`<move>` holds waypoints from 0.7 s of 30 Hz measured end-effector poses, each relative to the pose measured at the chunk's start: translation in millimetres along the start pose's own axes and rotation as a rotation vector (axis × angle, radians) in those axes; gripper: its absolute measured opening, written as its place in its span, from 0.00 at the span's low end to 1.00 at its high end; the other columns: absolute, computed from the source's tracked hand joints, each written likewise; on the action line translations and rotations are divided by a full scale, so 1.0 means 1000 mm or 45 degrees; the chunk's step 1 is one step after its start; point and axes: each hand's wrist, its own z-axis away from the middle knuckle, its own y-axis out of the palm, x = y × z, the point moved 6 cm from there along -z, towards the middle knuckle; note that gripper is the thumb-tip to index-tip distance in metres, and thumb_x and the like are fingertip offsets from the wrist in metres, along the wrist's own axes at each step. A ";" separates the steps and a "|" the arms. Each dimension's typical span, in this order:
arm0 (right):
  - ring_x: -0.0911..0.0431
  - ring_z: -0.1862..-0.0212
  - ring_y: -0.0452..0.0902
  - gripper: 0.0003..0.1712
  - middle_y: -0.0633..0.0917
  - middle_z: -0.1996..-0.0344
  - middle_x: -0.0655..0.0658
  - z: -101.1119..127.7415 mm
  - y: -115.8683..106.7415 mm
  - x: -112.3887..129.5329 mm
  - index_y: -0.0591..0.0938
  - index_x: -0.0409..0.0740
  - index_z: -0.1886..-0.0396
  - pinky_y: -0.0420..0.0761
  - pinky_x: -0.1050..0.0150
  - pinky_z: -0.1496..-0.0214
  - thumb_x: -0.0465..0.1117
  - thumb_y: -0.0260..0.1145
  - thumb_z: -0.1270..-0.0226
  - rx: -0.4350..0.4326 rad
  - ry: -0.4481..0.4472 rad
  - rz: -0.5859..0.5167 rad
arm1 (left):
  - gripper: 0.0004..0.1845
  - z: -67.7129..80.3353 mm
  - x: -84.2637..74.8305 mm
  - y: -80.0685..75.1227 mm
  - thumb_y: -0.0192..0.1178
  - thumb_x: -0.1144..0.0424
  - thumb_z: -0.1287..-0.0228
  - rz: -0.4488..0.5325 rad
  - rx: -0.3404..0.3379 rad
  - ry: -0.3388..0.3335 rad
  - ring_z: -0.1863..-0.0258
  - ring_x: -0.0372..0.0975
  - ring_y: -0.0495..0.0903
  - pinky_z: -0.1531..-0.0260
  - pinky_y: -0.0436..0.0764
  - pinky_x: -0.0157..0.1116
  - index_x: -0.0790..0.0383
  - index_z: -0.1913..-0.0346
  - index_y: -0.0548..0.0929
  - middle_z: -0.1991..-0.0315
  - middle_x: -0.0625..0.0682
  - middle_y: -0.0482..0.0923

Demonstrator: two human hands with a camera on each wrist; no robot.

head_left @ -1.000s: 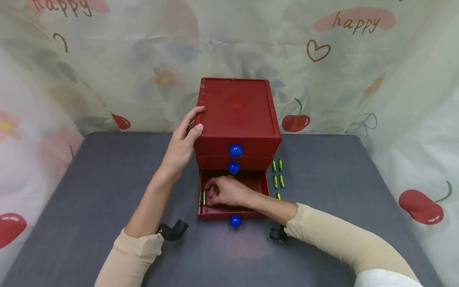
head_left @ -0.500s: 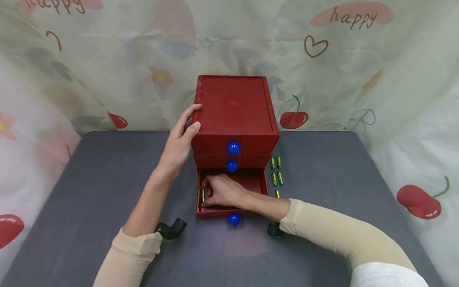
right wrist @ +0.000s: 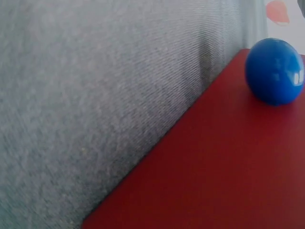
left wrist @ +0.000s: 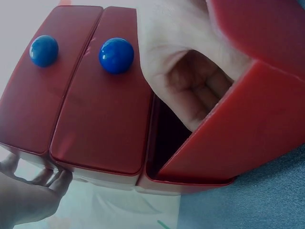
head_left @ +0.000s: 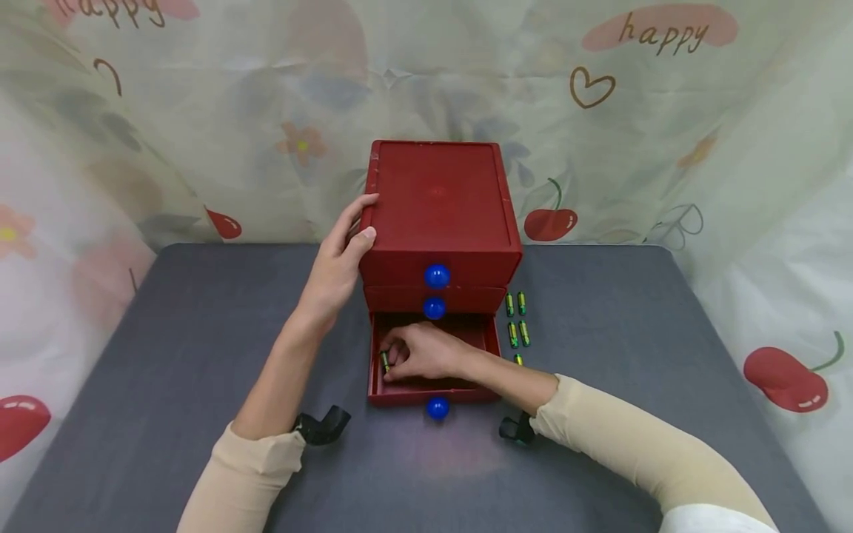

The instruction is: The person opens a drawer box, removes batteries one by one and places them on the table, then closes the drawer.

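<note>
Here, in the head view, the right hand (head_left: 426, 353) sits inside the pulled-out bottom drawer (head_left: 435, 391) of the red drawer chest (head_left: 440, 215), its fingers curled round a green battery (head_left: 384, 362) at the drawer's left side. The left hand (head_left: 338, 263) presses relaxed fingers against the chest's left edge. The step looks like laying a battery down; next comes letting go and reaching for the loose batteries (head_left: 516, 320) just right of the chest. A grey bench (head_left: 166, 355) carries everything, backed by a cherry-print curtain (head_left: 666, 148).

The left wrist view shows blue knobs (left wrist: 116, 55) on the shut drawers and the right hand within.

The right wrist view shows only drawer front, knob and bench.
</note>
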 end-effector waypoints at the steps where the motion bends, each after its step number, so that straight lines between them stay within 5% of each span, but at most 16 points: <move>1: 0.65 0.66 0.80 0.20 0.84 0.70 0.55 0.001 0.000 0.000 0.83 0.41 0.52 0.80 0.71 0.61 0.44 0.77 0.42 0.007 0.007 -0.022 | 0.26 0.000 0.000 0.000 0.48 0.54 0.21 0.000 -0.003 -0.001 0.31 0.41 0.63 0.34 0.65 0.49 0.43 0.25 0.62 0.27 0.45 0.60; 21: 0.64 0.64 0.83 0.22 0.85 0.66 0.53 0.034 -0.015 -0.001 0.83 0.41 0.47 0.82 0.70 0.56 0.40 0.76 0.41 -0.050 0.078 -0.185 | 0.25 0.000 0.001 0.001 0.47 0.56 0.22 0.005 -0.022 -0.010 0.32 0.42 0.64 0.36 0.67 0.49 0.42 0.25 0.63 0.28 0.46 0.61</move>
